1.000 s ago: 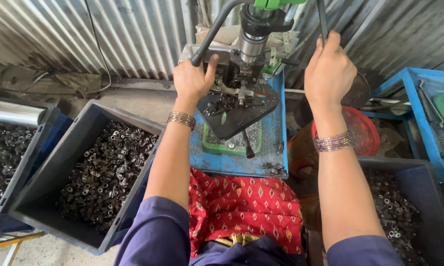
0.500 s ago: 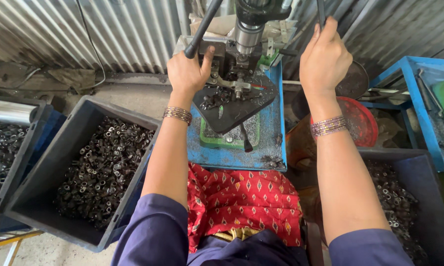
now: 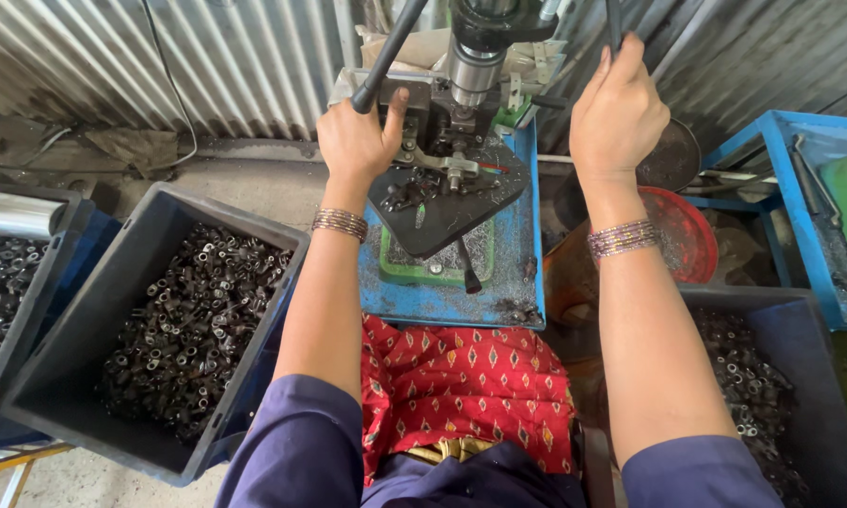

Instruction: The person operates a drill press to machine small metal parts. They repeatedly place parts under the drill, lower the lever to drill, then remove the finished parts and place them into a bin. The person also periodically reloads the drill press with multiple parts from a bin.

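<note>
Mid-cycle: right hand (image 3: 617, 111) grips the drill press (image 3: 475, 52) feed lever (image 3: 615, 23), left hand (image 3: 357, 141) rests half-curled by the fixture (image 3: 447, 193). Left bin (image 3: 160, 325) is full of metal fittings, so plenty looks left.

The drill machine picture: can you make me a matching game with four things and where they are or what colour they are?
Things:
1. left hand
2. right hand
3. dark crate of small metal parts
4. round bowl

Places or colours:
a. red, by the right wrist
b. wrapped round the thin dark lever up high
c. on the floor by the left arm
d. at the fixture on the black plate, beside the black-tipped handle

Pairs: 1-d, 2-b, 3-c, 4-a
</note>
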Motion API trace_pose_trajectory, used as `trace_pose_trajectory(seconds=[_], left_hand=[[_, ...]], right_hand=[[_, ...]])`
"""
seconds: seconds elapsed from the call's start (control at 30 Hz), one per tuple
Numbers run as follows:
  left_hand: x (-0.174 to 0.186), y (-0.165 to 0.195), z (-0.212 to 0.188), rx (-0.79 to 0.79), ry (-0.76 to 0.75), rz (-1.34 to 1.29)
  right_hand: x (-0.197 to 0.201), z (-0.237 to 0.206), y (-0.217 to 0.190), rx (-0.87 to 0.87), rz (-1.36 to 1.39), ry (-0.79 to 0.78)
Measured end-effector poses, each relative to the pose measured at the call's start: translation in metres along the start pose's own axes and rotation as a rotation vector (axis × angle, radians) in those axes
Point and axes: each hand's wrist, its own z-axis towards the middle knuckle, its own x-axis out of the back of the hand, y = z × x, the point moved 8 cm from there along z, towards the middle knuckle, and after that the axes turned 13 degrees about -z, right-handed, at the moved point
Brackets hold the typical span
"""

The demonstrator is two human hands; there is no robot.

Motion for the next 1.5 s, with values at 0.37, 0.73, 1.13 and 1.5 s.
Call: trace_pose_trajectory(seconds=[0.37, 0.73, 1.13, 1.5], left_hand=[[0.004, 0.001, -0.003, 0.007, 0.035, -0.019], [0.005, 0.0, -0.004, 0.0, 0.049, -0.033], [0.001, -0.002, -0.003, 0.027, 0.037, -0.022], [-0.002, -0.006, -0.004, 0.163, -0.041, 0.0]], right_hand=[[-0.008, -0.002, 0.0, 0.001, -0.039, 0.018], [-0.015, -0.004, 0.0, 0.003, -0.038, 0.041], [-0.024, -0.005, 0.003, -0.005, -0.047, 0.05], [-0.07, -0.002, 0.012, -0.037, 0.042, 0.028]])
